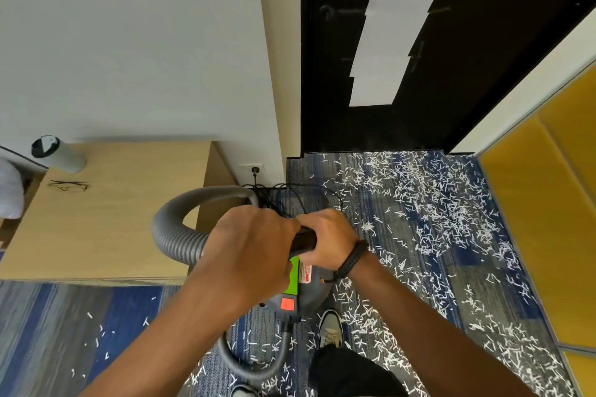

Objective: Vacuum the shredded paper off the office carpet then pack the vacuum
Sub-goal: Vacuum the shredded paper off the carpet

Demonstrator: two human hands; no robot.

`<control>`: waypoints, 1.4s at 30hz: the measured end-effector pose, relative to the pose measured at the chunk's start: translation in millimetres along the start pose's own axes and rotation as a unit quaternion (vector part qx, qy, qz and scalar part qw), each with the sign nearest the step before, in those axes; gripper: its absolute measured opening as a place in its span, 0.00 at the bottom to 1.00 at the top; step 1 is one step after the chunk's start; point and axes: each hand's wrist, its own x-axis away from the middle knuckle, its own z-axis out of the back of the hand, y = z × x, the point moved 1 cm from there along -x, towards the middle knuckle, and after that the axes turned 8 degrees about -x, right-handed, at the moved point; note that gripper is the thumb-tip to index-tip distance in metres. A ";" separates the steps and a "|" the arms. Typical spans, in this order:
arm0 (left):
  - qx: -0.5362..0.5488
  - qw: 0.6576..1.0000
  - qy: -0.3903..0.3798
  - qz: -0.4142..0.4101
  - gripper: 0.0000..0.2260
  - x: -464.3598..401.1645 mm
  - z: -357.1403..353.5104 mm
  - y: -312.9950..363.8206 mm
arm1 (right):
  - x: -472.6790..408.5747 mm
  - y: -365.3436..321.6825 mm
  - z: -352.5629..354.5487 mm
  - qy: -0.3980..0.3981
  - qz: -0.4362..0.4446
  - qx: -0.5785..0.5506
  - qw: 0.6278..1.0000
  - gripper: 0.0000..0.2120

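Observation:
White shredded paper [429, 213] lies thick over the blue-grey carpet [48, 332] between the door and the yellow panel. The grey vacuum body [309, 287], with a green stripe and an orange-red button, stands on the carpet under my hands. Its ribbed grey hose [174, 232] loops up to the left and another stretch of it curves below the body. My left hand [248, 245] and my right hand [329, 238] both grip a black tube [303, 240] held level between them. What the left hand's fingers enclose is hidden beneath it.
A light wooden cabinet [122, 213] stands at the left with a tumbler [59, 153] and glasses [69, 185] on top. A wall socket [253, 168] holds a black cord [274, 200]. A black door [354, 74] is ahead, a yellow panel [548, 203] to the right. My shoe [330, 327] is near the vacuum.

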 end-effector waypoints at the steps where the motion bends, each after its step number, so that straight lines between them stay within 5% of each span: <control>1: -0.007 1.000 -0.005 0.004 0.18 -4.0 -3.8 1.0 | -3.7 2.7 -0.5 -0.004 0.001 0.004 1.000 0.10; 7: 0.011 0.999 -0.029 0.018 0.18 -23.6 -20.4 2.6 | -13.1 19.7 -5.3 -0.021 -0.018 0.012 1.000 0.10; 20: 0.020 0.999 0.047 -0.004 0.20 -21.6 -11.7 3.2 | -5.8 22.7 13.1 0.035 0.035 0.034 0.998 0.07; 30: 0.004 0.999 0.013 0.047 0.19 -63.7 -37.2 -3.2 | -47.3 49.7 4.8 -0.040 -0.007 0.008 0.999 0.07; 42: -0.002 0.999 0.031 0.008 0.20 -74.6 -20.6 -6.7 | -44.1 70.8 29.0 -0.025 -0.020 0.019 0.999 0.07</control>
